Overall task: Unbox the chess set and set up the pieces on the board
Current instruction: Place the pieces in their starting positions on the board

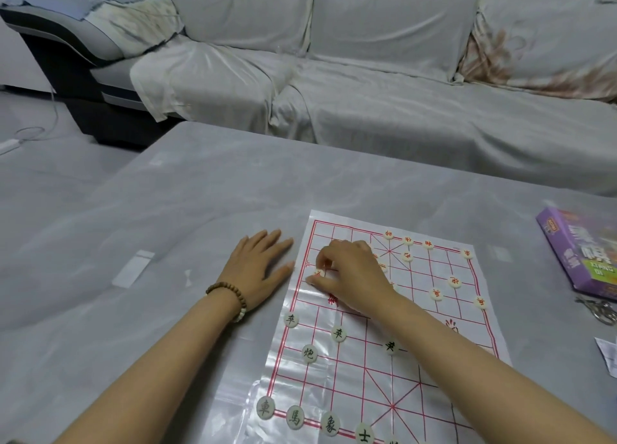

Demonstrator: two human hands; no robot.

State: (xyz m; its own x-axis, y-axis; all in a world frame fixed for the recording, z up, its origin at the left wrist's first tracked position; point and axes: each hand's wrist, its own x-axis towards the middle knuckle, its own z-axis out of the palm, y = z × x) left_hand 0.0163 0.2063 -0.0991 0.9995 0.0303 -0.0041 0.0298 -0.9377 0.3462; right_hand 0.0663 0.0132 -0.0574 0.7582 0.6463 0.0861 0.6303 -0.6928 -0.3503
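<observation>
Two bare forearms come in from the bottom edge, over a grey table (200,193) that fills the lower half of the view. On it lies the board (354,377), a thin plastic sheet with a red grid, and the purple box (581,253) lies well apart from it at the right edge of the table. The left hand (258,266) lies flat on the table just beside the sheet, fingers straight, the fingertips touching its left border. The right hand (354,273) is curled over the far left part of the grid, and its thumb and forefinger pinch one pale piece (316,271) there. Dark-lettered pieces (265,407) sit on the near rows, red-lettered pieces (454,281) on the far side.
</observation>
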